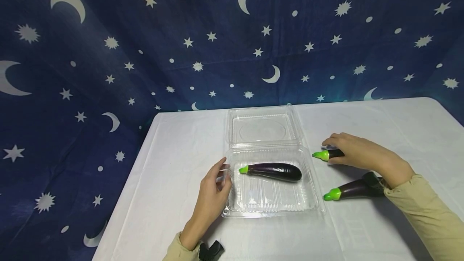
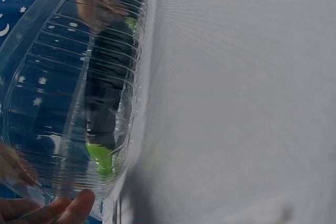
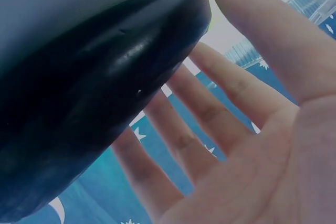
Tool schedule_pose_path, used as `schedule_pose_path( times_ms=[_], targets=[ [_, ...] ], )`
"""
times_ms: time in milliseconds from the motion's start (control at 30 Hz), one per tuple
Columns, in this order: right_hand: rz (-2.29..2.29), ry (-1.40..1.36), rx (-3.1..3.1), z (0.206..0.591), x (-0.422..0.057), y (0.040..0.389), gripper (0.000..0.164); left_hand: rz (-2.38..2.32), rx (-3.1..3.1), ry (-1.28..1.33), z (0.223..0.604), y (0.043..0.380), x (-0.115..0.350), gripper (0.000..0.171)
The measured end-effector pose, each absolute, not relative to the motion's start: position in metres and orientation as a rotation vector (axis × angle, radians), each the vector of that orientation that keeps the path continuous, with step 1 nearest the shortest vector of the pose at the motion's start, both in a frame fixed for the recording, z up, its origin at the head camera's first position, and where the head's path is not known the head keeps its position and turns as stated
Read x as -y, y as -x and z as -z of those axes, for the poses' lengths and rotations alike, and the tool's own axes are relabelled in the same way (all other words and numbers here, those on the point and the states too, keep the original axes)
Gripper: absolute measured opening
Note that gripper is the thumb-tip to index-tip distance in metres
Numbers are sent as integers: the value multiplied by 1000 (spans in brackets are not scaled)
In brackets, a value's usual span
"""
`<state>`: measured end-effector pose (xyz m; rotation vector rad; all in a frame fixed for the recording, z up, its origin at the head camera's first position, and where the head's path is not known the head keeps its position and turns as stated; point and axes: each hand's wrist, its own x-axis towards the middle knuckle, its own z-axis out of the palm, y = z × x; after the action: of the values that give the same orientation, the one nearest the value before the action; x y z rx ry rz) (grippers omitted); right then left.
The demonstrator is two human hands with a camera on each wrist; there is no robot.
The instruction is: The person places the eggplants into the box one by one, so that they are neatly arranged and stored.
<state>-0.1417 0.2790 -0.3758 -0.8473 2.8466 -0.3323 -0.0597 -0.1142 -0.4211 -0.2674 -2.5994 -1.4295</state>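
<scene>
One glossy dark purple eggplant [image 1: 274, 171] with a green stem lies in the base of an open clear plastic clamshell box [image 1: 272, 214]. At the box's left side, my left hand [image 1: 210, 194] has its thumb and relaxed fingers beside the rim; the left wrist view shows fingers [image 2: 79, 205] close to the corner. My right hand [image 1: 362, 154] is over a second eggplant [image 1: 335, 154] to the right of the box. Its long, spread fingers [image 3: 210, 114] reach past the eggplant [image 3: 105, 82] in the right wrist view, with fingertips hidden. Firm contact is not visible.
A third eggplant [image 1: 353, 189] lies nearer me, partly under the right wrist. The box's lid [image 1: 264, 129] is folded back toward the far edge of the white-covered table [image 1: 174, 164]. Behind hangs a blue curtain [image 1: 224, 23] with moons and stars.
</scene>
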Motion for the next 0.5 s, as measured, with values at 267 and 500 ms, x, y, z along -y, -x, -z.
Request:
schedule_pose_path(
  times_ms=[267,500],
  targets=[
    [348,822,-2792,376,-282,145,37,1430,2593,269,422,60,114,50],
    [341,799,-2736,375,-284,148,33,1423,2593,265,422,60,114,50]
  ],
)
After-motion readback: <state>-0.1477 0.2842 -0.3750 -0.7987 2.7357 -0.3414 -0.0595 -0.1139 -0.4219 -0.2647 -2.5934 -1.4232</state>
